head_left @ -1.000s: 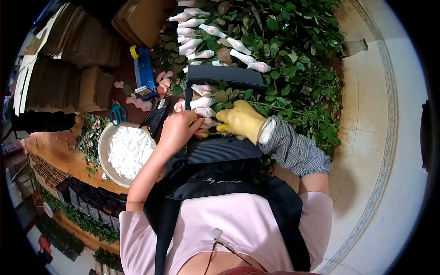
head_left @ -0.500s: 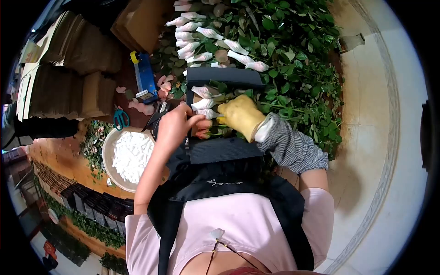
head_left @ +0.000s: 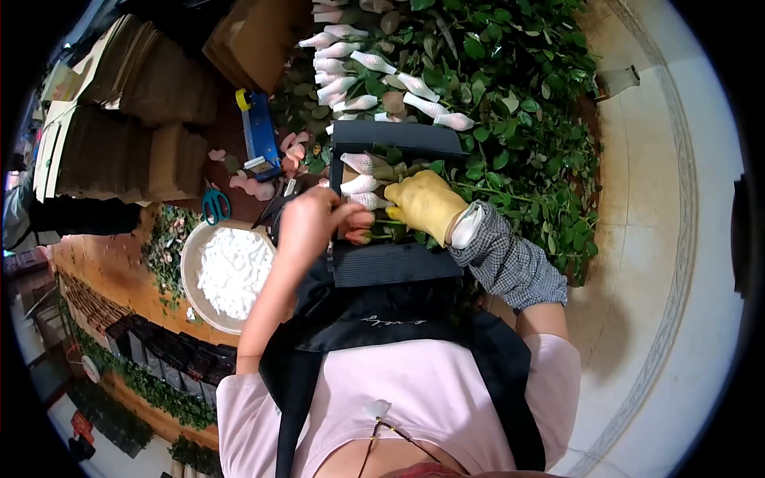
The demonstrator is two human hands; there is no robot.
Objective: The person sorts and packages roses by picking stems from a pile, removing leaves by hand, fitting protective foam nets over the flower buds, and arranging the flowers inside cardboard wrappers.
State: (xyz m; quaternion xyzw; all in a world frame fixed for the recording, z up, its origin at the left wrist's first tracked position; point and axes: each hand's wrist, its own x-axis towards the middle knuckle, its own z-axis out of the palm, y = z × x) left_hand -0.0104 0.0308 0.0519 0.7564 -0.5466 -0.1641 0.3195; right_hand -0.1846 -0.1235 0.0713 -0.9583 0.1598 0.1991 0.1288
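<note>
My bare left hand [head_left: 309,223] is at the left end of a row of roses, thumb and fingers drawn together beside a netted rose [head_left: 366,201]. Whatever is between the fingertips is hidden. In a yellow glove, my right hand [head_left: 426,205] curls around the stem end of that rose, fingers partly hidden. More roses in white foam nets [head_left: 360,163] lie just above it. Below are uncovered pinkish-orange roses [head_left: 360,236], close to my left thumb. The row lies in a dark holder [head_left: 397,267] with ridged padded sides.
Netted roses [head_left: 374,62] and leafy stems [head_left: 526,143] cover the table beyond. At left stand a bowl of white foam nets [head_left: 231,267], teal scissors [head_left: 215,205], a blue tape dispenser [head_left: 260,135] and cardboard stacks [head_left: 96,151]. Loose petals [head_left: 251,186] lie near the dispenser.
The view has shifted slightly, moving the table things a little to the right. Both hands stay at the same roses, with only a small shift of my left fingers.
</note>
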